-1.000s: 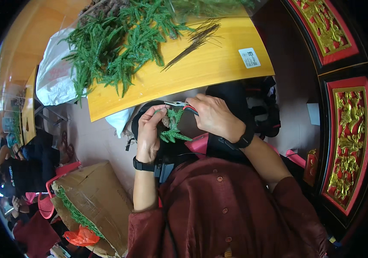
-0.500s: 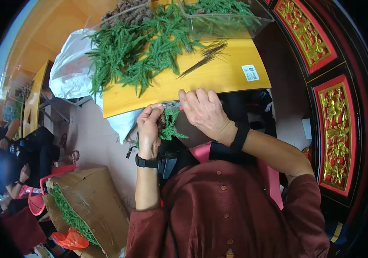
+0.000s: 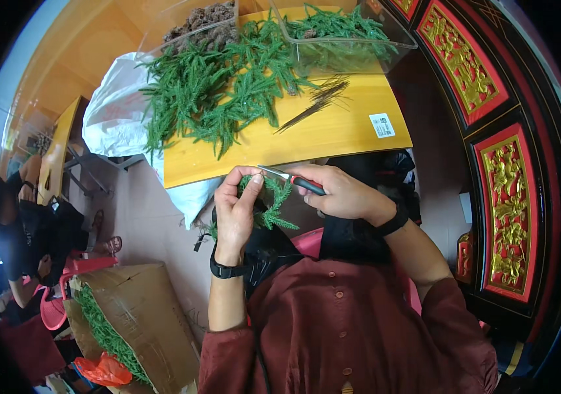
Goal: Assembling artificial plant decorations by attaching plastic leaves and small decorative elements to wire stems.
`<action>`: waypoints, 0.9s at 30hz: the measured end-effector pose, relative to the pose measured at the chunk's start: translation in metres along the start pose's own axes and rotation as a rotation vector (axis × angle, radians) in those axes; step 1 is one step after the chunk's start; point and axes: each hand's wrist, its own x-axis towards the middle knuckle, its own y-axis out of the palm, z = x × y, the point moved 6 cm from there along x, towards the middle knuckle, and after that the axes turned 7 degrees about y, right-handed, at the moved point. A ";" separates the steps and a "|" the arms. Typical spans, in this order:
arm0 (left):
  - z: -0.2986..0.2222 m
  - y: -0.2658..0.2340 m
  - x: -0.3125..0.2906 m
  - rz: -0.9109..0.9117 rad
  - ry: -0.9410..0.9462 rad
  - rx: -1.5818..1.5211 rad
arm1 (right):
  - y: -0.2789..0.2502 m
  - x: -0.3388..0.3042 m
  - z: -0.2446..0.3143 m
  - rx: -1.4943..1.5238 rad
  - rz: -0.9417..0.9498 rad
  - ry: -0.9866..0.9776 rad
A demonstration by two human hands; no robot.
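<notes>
The left hand (image 3: 236, 211) pinches one bristly green sprig (image 3: 272, 215) and the right hand (image 3: 345, 192) grips one pair of metal-nosed pliers (image 3: 308, 186) by the yellow counter (image 3: 346, 134)'s near edge, two clear boxes (image 3: 385, 64) far.

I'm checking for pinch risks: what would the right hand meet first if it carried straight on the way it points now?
Most likely the left hand: the right hand points the pliers leftward, their tips right beside it. Depth is unclear, so the green sprig just below might be brushed first.
</notes>
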 end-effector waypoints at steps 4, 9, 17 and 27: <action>0.010 0.010 0.004 0.028 -0.070 -0.025 | -0.010 0.002 -0.014 -0.067 0.071 0.015; 0.030 0.017 0.014 0.052 -0.139 -0.055 | -0.017 0.012 -0.038 -0.097 0.115 -0.044; 0.056 0.021 0.029 0.017 -0.184 -0.042 | -0.021 0.025 -0.072 -0.209 0.083 -0.163; 0.081 0.023 0.041 0.072 -0.211 0.013 | -0.025 0.036 -0.093 -0.101 0.292 0.048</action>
